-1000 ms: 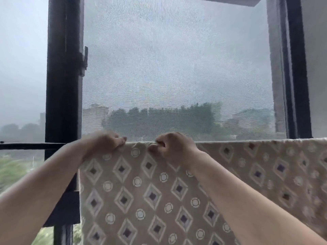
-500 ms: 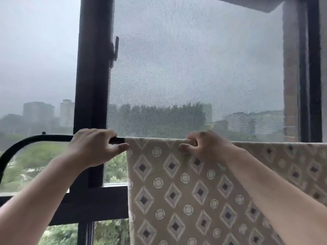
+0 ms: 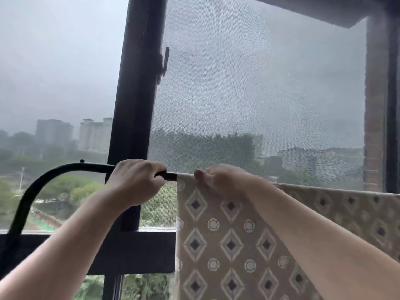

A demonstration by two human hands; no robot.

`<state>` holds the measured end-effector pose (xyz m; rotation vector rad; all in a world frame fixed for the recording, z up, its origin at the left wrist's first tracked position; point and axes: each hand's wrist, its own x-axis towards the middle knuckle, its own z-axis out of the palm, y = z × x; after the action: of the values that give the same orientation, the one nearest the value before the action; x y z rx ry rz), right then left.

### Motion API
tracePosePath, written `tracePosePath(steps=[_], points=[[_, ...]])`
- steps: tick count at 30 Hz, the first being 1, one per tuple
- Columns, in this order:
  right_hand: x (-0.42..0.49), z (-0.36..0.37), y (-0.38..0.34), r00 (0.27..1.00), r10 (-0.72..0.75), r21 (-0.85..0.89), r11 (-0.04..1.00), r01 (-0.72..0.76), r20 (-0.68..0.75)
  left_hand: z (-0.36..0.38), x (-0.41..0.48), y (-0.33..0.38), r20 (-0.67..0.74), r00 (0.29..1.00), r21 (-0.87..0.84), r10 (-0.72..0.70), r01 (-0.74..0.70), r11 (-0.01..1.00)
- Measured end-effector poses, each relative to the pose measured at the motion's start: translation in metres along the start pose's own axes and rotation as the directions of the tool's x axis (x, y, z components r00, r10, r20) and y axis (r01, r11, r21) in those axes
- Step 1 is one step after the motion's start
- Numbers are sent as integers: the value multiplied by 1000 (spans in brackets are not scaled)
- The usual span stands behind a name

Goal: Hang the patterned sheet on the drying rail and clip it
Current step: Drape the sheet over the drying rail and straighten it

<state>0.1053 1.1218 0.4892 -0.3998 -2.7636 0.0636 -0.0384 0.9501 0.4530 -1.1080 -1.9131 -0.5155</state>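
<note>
The patterned sheet [image 3: 229, 239], beige with diamonds and circles, hangs over the black drying rail [image 3: 65, 169] and runs off to the right. My left hand [image 3: 135, 182] is wrapped around the bare rail just left of the sheet's edge. My right hand [image 3: 220, 180] pinches the sheet's top fold on the rail near its left corner. No clip shows in either hand.
The rail bends down at the left [image 3: 23, 208]. Behind it stand a black window frame post [image 3: 138, 105] with a latch [image 3: 165, 63], a mesh screen [image 3: 259, 94], and a brick wall edge [image 3: 374, 126] at the right.
My left hand left the sheet's top edge and now grips the bare rail. The sheet's left edge sits farther right, and the view has swung left, showing the rail's bend.
</note>
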Motion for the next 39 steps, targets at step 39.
tracePosePath(steps=[39], points=[[-25, -40, -9, 978, 79, 489, 856, -165, 193, -31, -6, 40, -275, 952, -277, -133, 54, 959]])
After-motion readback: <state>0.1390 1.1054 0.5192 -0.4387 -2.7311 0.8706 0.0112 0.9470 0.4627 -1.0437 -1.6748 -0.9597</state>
